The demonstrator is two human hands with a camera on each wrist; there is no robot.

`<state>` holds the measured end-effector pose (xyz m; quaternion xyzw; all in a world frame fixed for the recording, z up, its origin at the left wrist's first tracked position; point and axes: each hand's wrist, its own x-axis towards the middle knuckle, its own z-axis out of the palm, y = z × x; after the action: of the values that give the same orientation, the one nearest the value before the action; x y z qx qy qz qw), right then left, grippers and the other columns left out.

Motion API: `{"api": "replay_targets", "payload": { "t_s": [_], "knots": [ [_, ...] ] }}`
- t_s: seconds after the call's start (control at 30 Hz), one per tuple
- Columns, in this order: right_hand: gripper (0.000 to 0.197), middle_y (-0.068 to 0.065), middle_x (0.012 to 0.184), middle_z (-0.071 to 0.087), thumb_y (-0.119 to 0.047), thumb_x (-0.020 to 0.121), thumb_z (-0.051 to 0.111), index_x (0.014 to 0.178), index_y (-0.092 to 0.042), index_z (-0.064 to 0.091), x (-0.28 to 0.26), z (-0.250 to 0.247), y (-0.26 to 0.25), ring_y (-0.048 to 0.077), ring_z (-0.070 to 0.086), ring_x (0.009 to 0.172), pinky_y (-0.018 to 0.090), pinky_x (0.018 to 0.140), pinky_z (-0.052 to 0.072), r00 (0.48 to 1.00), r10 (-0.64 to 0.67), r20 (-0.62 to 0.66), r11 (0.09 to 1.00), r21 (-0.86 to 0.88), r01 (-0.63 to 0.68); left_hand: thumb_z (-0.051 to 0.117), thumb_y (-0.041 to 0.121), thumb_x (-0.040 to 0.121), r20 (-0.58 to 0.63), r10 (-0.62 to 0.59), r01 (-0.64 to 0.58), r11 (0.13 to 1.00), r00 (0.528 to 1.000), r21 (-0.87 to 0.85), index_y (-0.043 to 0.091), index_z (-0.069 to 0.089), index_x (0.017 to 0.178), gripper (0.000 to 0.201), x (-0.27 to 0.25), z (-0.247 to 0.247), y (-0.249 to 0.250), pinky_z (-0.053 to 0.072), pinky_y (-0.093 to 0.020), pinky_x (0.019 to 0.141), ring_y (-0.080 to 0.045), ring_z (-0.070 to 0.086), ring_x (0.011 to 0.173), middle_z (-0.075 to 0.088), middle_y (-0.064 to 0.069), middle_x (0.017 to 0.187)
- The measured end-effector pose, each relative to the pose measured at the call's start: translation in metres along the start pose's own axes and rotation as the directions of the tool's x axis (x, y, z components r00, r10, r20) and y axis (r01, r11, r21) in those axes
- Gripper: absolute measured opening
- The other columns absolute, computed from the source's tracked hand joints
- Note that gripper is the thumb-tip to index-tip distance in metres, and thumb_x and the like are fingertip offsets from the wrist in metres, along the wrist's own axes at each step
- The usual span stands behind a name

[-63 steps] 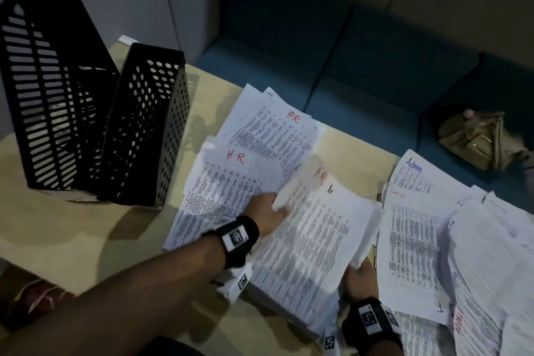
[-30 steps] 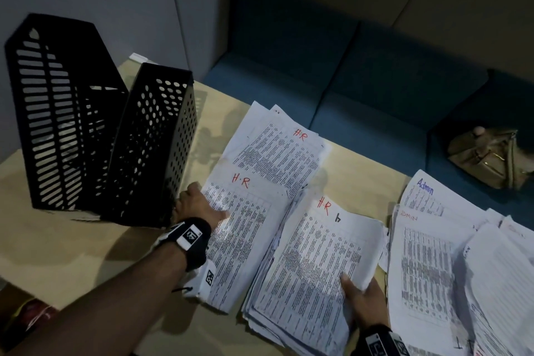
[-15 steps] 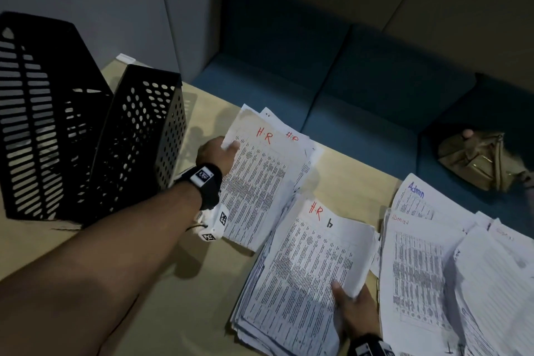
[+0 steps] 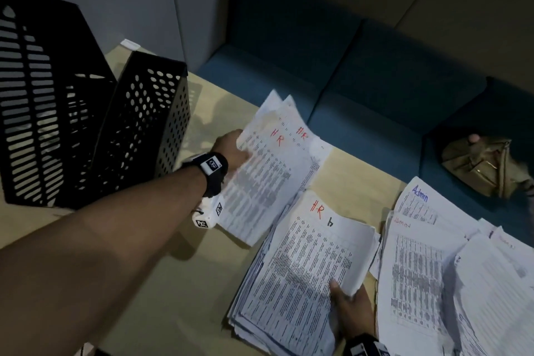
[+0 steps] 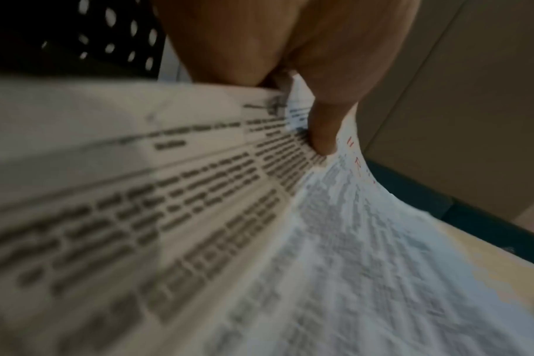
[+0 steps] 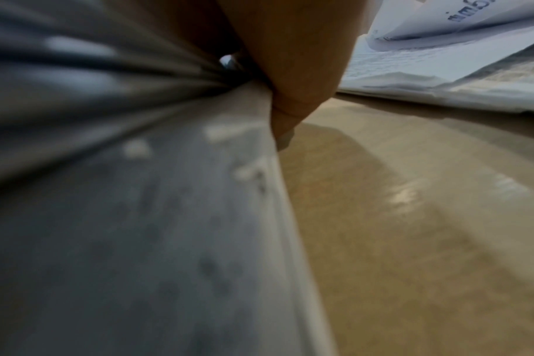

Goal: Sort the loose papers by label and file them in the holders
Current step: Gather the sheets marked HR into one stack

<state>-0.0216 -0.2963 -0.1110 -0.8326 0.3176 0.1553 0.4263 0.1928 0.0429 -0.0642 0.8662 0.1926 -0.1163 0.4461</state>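
My left hand [image 4: 235,147] grips the left edge of a small stack of printed sheets marked "HR" in red [image 4: 268,170], lifting that edge off the table; in the left wrist view the thumb [image 5: 323,130] presses on top of these HR sheets [image 5: 198,192]. My right hand [image 4: 349,309] holds the near right corner of a thicker HR pile [image 4: 303,269], thumb on top; in the right wrist view a finger [image 6: 290,101] lies under the pile's edge [image 6: 168,192]. Two black perforated file holders [image 4: 144,124] [image 4: 43,95] stand at the left. Papers marked "Admin" [image 4: 419,240] lie at the right.
The wooden table [image 4: 187,283] has bare surface at its near left. A blue upholstered bench [image 4: 375,81] runs behind the table, with a tan bag [image 4: 479,165] on it at the far right. More loose sheets [image 4: 497,292] overlap at the right edge.
My left hand left the thick HR pile, moved to the left stack, gripped its left edge and slid up along it, raising it. The right hand stays on the thick pile.
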Motion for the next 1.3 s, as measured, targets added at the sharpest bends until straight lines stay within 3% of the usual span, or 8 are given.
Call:
{"api": "replay_targets", "payload": {
  "t_s": [0.3, 0.43, 0.57, 0.67, 0.8, 0.97, 1.13, 1.3],
  "knots": [
    [0.042, 0.016, 0.097, 0.064, -0.026, 0.090, 0.062, 0.125, -0.005, 0.051, -0.010, -0.001, -0.009, 0.026, 0.058, 0.082, 0.029, 0.072, 0.043, 0.999, -0.046, -0.001, 0.999, 0.004, 0.046, 0.066, 0.033, 0.087, -0.069, 0.205, -0.216, 0.929, 0.976, -0.301, 0.017, 0.066, 0.112, 0.029, -0.049, -0.052, 0.070, 0.053, -0.033, 0.087, -0.020, 0.066, 0.101, 0.070, -0.001, 0.111],
    [0.029, 0.011, 0.083, 0.065, -0.023, 0.090, 0.062, 0.112, -0.005, 0.056, -0.011, -0.002, -0.007, 0.023, 0.060, 0.069, 0.024, 0.055, 0.044, 0.999, -0.050, 0.004, 0.998, 0.028, 0.050, 0.065, 0.034, 0.084, 0.134, 0.246, -0.229, 0.965, 0.960, -0.130, 0.018, 0.064, 0.100, 0.023, -0.101, -0.007, 0.060, 0.047, -0.027, 0.076, -0.022, 0.064, 0.094, 0.068, -0.001, 0.104],
    [0.032, 0.018, 0.129, 0.058, -0.013, 0.098, 0.048, 0.128, -0.004, 0.052, -0.011, -0.008, -0.012, 0.038, 0.055, 0.117, 0.037, 0.090, 0.047, 0.995, 0.057, 0.076, 0.977, 0.202, -0.072, 0.063, 0.029, 0.089, 0.286, 0.056, -0.036, 0.996, 0.957, -0.076, 0.018, 0.064, 0.118, 0.031, -0.159, 0.061, 0.002, 0.049, -0.022, 0.080, -0.017, 0.065, 0.095, 0.069, 0.000, 0.114],
    [0.057, 0.014, 0.145, 0.042, -0.047, 0.101, 0.029, 0.144, -0.012, 0.037, -0.025, -0.017, -0.020, 0.036, 0.040, 0.133, 0.039, 0.106, 0.037, 0.992, 0.123, 0.035, 0.936, 0.329, -0.127, 0.061, 0.024, 0.091, 0.323, -0.025, 0.037, 0.999, 0.946, -0.031, 0.014, 0.057, 0.126, 0.037, -0.179, 0.090, -0.032, 0.045, -0.020, 0.086, -0.021, 0.063, 0.107, 0.064, -0.004, 0.125],
    [0.111, 0.011, 0.144, 0.044, -0.091, 0.067, 0.035, 0.144, -0.011, 0.036, -0.028, -0.007, -0.020, 0.033, 0.043, 0.132, 0.045, 0.108, 0.035, 1.000, 0.029, -0.002, 0.942, 0.335, -0.026, 0.061, 0.031, 0.088, 0.220, 0.037, -0.071, 0.987, 0.975, 0.145, 0.017, 0.043, 0.132, 0.050, -0.181, 0.101, -0.051, 0.043, -0.041, 0.101, -0.025, 0.046, 0.122, 0.048, -0.004, 0.132],
    [0.064, 0.005, 0.137, 0.050, -0.026, 0.087, 0.066, 0.140, -0.011, 0.033, -0.021, 0.000, -0.019, 0.025, 0.048, 0.125, 0.041, 0.104, 0.039, 0.997, -0.075, -0.017, 0.978, 0.196, 0.077, 0.062, 0.032, 0.087, 0.111, 0.073, -0.096, 0.970, 0.991, 0.223, 0.019, 0.033, 0.140, 0.062, -0.170, 0.093, -0.051, 0.038, -0.044, 0.103, -0.027, 0.035, 0.127, 0.037, -0.006, 0.139],
    [0.067, 0.001, 0.137, 0.053, -0.045, 0.083, 0.063, 0.139, -0.017, 0.040, -0.013, 0.004, -0.004, 0.023, 0.050, 0.126, 0.039, 0.102, 0.042, 0.989, -0.124, 0.079, 0.990, 0.083, 0.118, 0.069, 0.029, 0.081, 0.180, 0.438, -0.473, 0.810, 0.881, 0.347, 0.028, 0.029, 0.146, 0.076, -0.150, 0.080, -0.024, 0.034, -0.041, 0.107, -0.025, 0.025, 0.134, 0.026, -0.003, 0.148],
    [0.037, -0.006, 0.114, 0.059, -0.022, 0.096, 0.055, 0.131, -0.014, 0.049, -0.032, 0.008, -0.011, 0.006, 0.057, 0.097, -0.002, 0.064, 0.040, 0.966, -0.167, 0.196, 0.980, 0.141, 0.140, 0.057, 0.040, 0.089, 0.420, 0.475, -0.633, 0.605, 0.773, 0.482, 0.038, 0.019, 0.148, 0.071, -0.126, 0.089, 0.009, 0.012, -0.058, 0.115, -0.022, 0.001, 0.147, 0.008, 0.003, 0.159]
  ]
}}
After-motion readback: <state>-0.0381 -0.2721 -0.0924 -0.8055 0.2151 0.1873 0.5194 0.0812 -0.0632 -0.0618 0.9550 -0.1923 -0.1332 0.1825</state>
